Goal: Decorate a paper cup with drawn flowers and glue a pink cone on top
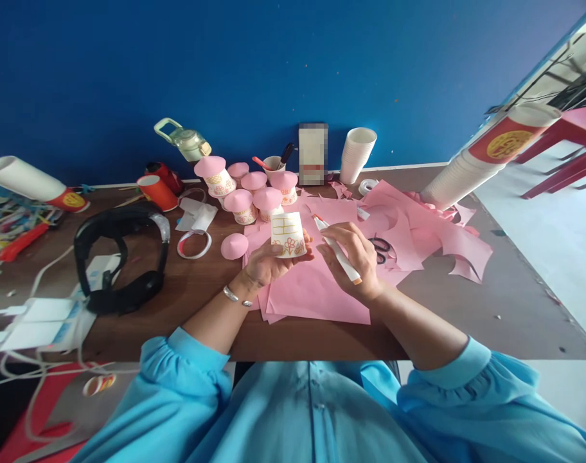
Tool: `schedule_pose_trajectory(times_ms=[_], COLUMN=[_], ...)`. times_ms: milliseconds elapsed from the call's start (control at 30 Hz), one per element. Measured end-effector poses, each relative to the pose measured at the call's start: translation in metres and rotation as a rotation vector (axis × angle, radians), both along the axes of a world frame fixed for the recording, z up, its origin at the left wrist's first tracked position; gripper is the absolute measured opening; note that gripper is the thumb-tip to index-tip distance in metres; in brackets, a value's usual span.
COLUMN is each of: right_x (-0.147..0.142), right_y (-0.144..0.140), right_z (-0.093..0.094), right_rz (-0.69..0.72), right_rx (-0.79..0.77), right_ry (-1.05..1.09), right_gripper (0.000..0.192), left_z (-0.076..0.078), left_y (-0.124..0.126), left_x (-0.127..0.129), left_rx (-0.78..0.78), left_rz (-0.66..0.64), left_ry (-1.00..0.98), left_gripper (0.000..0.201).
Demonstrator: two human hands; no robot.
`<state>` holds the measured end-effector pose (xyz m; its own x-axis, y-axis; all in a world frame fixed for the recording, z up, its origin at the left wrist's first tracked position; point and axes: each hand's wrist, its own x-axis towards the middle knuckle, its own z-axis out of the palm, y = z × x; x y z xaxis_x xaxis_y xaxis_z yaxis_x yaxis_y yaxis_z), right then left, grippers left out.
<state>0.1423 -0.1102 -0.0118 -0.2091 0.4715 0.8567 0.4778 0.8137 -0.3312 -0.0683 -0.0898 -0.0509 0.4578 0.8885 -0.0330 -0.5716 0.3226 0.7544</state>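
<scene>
My left hand [268,262] holds a white paper cup [288,235] upside down, its wider rim toward me. Orange-red flowers run along the cup's lower band, and yellow-brown lines form a brick-like pattern above. In my right hand [353,257] is a white marker [340,254] with an orange end; its reddish tip points toward the cup but stays apart from it. Pink paper sheets [317,296] lie under both hands. Just left of the cup rests a loose pink paper cone [234,245]. Behind it stand several decorated cups with pink cone tops [241,204].
Black-handled scissors [381,249] and pink scraps [403,225] lie to the right. Stacked white cups [358,155] stand by the wall, near a cup of pens [274,166]. Tape rolls [194,244], a black headband device [122,257] and a cabled power strip [47,321] occupy the left.
</scene>
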Motion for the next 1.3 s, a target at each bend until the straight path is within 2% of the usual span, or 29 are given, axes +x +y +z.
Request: schedule_pose_trajectory(times_ms=[200,367,567,700,867,1133,1233,1300], right_x=[-0.001,-0.004,-0.009,-0.011,-0.008,-0.006,-0.003,0.000], right_y=[0.002,0.007,0.008,0.008,0.010,0.015,0.019,0.024], right_z=[-0.009,-0.012,-0.023,-0.029,-0.032,-0.037,-0.039,-0.041], right_rz=[0.013,-0.025,0.012,0.000,-0.005,-0.029,-0.013,-0.014], right_rx=[-0.066,-0.179,-0.241,-0.231,-0.244,-0.230,-0.243,-0.244], right_ry=[0.009,0.033,-0.019,-0.052,-0.072,-0.100,-0.128,-0.141], right_gripper=[0.024,0.013,0.029,0.022,0.024,0.028,0.036,0.045], left_z=[0.001,0.000,-0.001,0.000,0.006,0.007,0.002,-0.004], left_y=[0.000,0.001,0.004,0.005,0.005,0.001,0.006,0.012], left_x=[-0.001,0.003,0.008,0.009,0.010,0.009,0.006,0.005], left_rx=[0.031,0.069,0.098,0.059,0.025,0.246,0.338,0.381], left_rz=[-0.010,0.057,0.123,0.123,0.142,0.052,0.131,0.218], left_ry=[-0.012,0.015,0.037,0.030,0.016,0.097,0.221,0.312], left_gripper=[0.054,0.050,0.053,0.061,0.055,0.055,0.061,0.072])
